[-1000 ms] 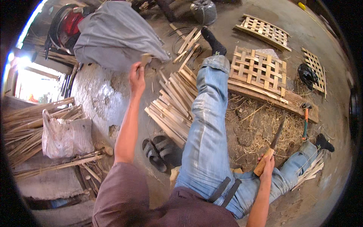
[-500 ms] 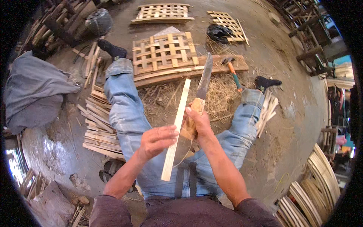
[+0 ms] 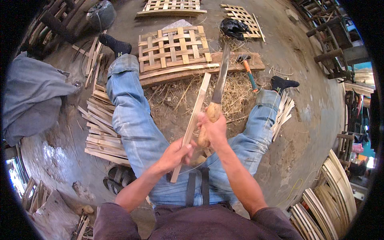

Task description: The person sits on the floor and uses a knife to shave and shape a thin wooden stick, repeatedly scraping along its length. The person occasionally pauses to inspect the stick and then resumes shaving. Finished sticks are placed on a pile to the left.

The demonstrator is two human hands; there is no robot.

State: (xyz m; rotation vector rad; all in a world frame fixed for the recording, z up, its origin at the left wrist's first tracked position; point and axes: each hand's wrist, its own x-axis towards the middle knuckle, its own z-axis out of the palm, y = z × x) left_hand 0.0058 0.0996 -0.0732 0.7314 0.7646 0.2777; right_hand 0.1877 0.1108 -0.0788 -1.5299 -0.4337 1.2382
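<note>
Head view is showing a person sitting on a dirt floor with legs spread in blue jeans [image 3: 132, 120]. Their left hand [image 3: 176, 154] is closing around the lower part of a long bamboo slat [image 3: 192, 122], which is slanting up and away over the lap toward the straw. Their right hand [image 3: 212, 130] is gripping the wooden handle of a long knife [image 3: 220, 78], whose blade is pointing away just beside the slat's upper end; whether the blade is touching the slat cannot be told.

Loose straw [image 3: 188, 96] is lying between the legs, under the slat and blade. Beyond it a woven bamboo lattice panel [image 3: 174, 48] is resting on a wooden plank [image 3: 200, 70], and two more lattice panels [image 3: 172, 6] are lying farther off. An orange-handled hammer [image 3: 249, 74] is sitting near the right foot, with a black cloth [image 3: 234, 27] beyond it. A stack of cut slats [image 3: 102, 128] is lying beside the left leg, a smaller bundle [image 3: 284, 112] outside the right leg. A grey sack [image 3: 34, 100] is slumping at far left, sandals [image 3: 118, 178] are lying near the left hip, and curved bamboo strips [image 3: 328, 204] are leaning at lower right.
</note>
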